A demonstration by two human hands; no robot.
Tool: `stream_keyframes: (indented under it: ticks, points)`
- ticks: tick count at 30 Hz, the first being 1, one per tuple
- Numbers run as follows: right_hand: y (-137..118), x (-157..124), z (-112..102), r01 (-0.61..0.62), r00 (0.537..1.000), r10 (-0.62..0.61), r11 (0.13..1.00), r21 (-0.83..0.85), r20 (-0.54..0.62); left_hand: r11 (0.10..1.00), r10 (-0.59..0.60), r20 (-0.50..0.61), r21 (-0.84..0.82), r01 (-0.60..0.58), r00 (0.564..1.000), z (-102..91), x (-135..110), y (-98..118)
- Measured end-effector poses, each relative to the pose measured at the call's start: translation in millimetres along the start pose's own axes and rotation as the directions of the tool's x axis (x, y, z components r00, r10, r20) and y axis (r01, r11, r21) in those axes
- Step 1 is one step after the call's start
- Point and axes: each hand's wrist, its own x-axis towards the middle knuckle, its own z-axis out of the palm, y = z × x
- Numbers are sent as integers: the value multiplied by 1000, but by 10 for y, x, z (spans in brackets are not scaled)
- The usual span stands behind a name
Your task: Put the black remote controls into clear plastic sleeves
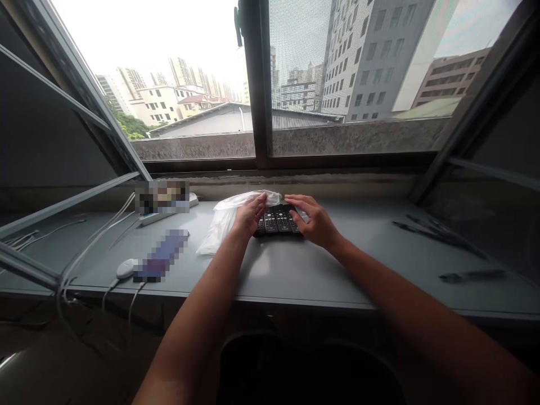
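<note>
While hands (248, 215) (314, 220) flank black remotes (271, 220), white plastic (221, 225) lies alongside.

Near the desk's (295, 275) far edge, the left hand (250, 214) touches a white bag (223, 222); the right hand (315, 223), fingers parted, curves over the right end of black remotes (270, 220). Pens (472, 275) lie toward the right edge.

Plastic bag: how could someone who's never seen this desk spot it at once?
Below the window, find the grey desk. Near its middle is the left hand, with the plastic bag spreading mostly to the left of the black remotes. It is white, thin and crumpled, while the remotes are dark and covered in buttons.
</note>
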Motion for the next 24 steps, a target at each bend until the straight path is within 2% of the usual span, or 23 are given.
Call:
stream_keyframes:
  ticks: [8,14,16,20,24]
  points:
    - [80,-28,60,57,996,-59,998,24,71,997,-72,109,48,67,991,36,-82,0]
    - [118,-43,63,54,989,-59,998,40,133,983,-164,272,121,136,948,34,-86,-31]
    - [103,-33,46,45,989,-49,999,29,142,986,-152,241,98,132,958,37,-71,-31]
    - [83,-18,22,32,990,-35,999,22,135,991,-135,93,28,133,987,61,-61,-6]
    - [84,-30,30,41,985,-52,997,70,163,986,-160,114,56,155,980,84,-75,4]
